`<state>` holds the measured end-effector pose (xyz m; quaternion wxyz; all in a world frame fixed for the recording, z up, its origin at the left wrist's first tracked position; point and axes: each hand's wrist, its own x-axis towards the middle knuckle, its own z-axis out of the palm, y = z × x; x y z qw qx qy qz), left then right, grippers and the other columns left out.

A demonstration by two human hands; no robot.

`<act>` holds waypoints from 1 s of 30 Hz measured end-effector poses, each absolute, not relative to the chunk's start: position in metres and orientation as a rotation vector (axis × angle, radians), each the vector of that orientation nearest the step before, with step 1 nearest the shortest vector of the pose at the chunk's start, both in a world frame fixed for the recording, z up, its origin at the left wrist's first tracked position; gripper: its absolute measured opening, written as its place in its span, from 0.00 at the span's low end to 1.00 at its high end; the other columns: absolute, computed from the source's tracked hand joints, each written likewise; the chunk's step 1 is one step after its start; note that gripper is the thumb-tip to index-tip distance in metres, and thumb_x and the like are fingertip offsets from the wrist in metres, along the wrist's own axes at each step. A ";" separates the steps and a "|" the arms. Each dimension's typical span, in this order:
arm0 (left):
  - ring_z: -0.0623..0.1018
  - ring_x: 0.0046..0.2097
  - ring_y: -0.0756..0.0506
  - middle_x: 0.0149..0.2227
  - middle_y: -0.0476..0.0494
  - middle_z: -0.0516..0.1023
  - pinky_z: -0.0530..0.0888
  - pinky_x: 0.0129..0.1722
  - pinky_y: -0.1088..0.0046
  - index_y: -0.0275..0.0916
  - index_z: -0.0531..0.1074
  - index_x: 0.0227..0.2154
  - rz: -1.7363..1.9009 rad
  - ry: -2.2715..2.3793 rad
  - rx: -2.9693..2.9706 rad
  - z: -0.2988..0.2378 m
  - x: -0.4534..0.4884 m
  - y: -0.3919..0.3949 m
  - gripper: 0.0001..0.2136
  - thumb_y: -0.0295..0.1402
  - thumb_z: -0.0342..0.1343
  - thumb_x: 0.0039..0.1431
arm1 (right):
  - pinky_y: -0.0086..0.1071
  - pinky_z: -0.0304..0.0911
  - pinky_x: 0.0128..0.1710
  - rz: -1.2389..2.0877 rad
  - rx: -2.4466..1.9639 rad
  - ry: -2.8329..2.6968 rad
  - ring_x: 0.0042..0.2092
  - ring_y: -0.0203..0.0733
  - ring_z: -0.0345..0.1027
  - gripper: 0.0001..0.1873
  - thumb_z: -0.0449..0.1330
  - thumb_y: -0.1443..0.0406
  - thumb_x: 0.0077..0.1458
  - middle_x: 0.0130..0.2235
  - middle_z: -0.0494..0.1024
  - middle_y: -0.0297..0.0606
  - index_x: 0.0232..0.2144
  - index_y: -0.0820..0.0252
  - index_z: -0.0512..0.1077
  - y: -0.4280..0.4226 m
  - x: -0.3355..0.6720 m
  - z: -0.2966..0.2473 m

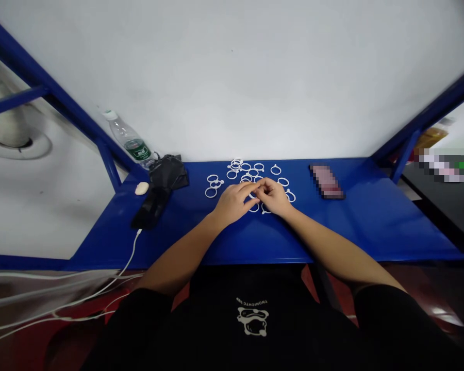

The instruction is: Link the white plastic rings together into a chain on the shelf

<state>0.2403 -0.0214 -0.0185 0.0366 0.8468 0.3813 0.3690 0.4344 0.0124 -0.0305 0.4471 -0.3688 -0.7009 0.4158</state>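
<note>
Several thin white plastic rings [276, 170], each with a small round tab, lie scattered over the blue tabletop [351, 232]. My left hand [235, 201] and my right hand [274, 198] meet at the fingertips above the front of this group. Part of a white ring [252, 195] shows between them, pinched at the fingers. Its far side is hidden behind my fingers. To the left of my left hand lie loose rings [211, 192], and others sit just past my right hand and under both hands.
A pixelated phone [327, 181] lies to the right. On the left are a black crumpled bag [168, 172], a dark device [150, 208] with a white cable [133, 245], a pale oval object [142, 188] and a plastic bottle [133, 141]. Blue frame bars [404, 149] flank the table.
</note>
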 end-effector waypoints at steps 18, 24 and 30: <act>0.80 0.31 0.45 0.28 0.44 0.81 0.69 0.32 0.68 0.40 0.73 0.30 0.871 1.336 2.498 -0.015 0.233 -0.019 0.23 0.45 0.44 0.79 | 0.34 0.65 0.34 0.802 -0.708 -2.079 0.30 0.40 0.73 0.14 0.51 0.55 0.71 0.28 0.78 0.32 0.36 0.54 0.70 0.008 0.445 -0.019; 0.81 0.32 0.44 0.28 0.44 0.81 0.70 0.33 0.68 0.40 0.72 0.30 0.883 1.298 2.472 -0.017 0.234 -0.020 0.22 0.44 0.43 0.79 | 0.33 0.65 0.33 0.774 -0.647 -2.107 0.30 0.39 0.73 0.12 0.51 0.58 0.71 0.29 0.78 0.32 0.37 0.54 0.69 0.008 0.447 -0.019; 0.80 0.31 0.45 0.28 0.45 0.81 0.70 0.33 0.69 0.41 0.70 0.30 0.929 1.258 2.435 -0.016 0.234 -0.022 0.23 0.45 0.42 0.79 | 0.34 0.65 0.33 0.719 -0.636 -2.145 0.30 0.40 0.73 0.10 0.50 0.59 0.71 0.30 0.79 0.33 0.39 0.53 0.69 0.009 0.448 -0.022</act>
